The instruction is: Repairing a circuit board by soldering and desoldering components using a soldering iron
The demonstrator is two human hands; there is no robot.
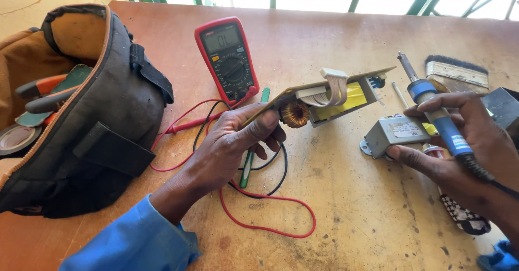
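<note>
Left hand (238, 141) pinches the circuit board (330, 90) by its near edge, thumb on top, fingers under, holding it tilted above the table (346, 206). Right hand (459, 152), right of the board, is wrapped around a blue-handled soldering iron (438, 114), tip pointing away. Board looks light and stiff but fragile: hold by the edges, keeping off the copper coil (295, 113), yellow block and ribbon cable. Grey metal box (394, 133) sits just right of the board, red multimeter (227, 57) behind-left with leads (259, 217) beneath, tool bag (81, 114) far left.
</note>
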